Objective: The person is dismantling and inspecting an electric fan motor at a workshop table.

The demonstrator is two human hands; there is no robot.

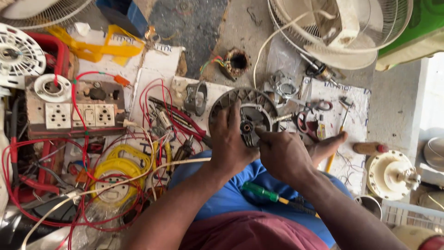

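1. A person seated on the floor holds a round grey fan motor housing (244, 115) over a blue-clad lap; every place below is told from that housing.
2. The left hand (230, 141) grips the housing's near-left rim, fingers closed over the ribbed face and the thumb lying toward the centre.
3. The right hand (283, 153) comes in from the near-right — its fingertips are pinched together at the dark hub of the housing; what they pinch is too small to tell.
4. A green-handled screwdriver (261, 192) lies on the lap, nearer the camera than the housing and below the right wrist.
5. Red-handled scissors (311, 121) rest on white card just right of the housing, with a yellow-shafted screwdriver (336, 139) farther right.
6. Left of the housing, red wires (159, 99) loop over loose tools; farther left stands a wooden switchboard (74, 109) with white sockets, and a coil of yellow wire (121, 162) lies to the near-left.
7. Beyond the housing sits a copper-wound stator (236, 62) — and a cream fan guard (340, 28) lies at the far right.
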